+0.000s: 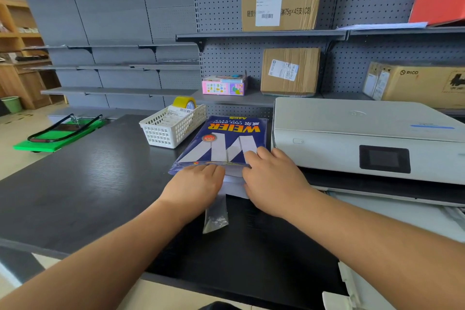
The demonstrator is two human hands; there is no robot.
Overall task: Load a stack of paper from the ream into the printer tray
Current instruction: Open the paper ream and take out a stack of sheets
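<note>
A blue ream of copy paper [226,138] lies on the black table, left of a white printer [352,133]. The ream's near end is open, and white sheets [232,185] stick out of it between my hands. My left hand [196,184] grips the near left edge of the sheets. My right hand [269,176] rests on the ream's near right corner with fingers over the wrapper and thumb side on the sheets. A torn strip of wrapper [216,216] hangs toward me. The printer's paper tray [402,211] is pulled out at the lower right.
A white plastic basket [173,131] holding yellow tape stands behind the ream on the left. Grey pegboard shelves behind carry cardboard boxes [289,72]. A green trolley [60,133] sits on the floor at the left. The black table [88,184] stretches left of my arms.
</note>
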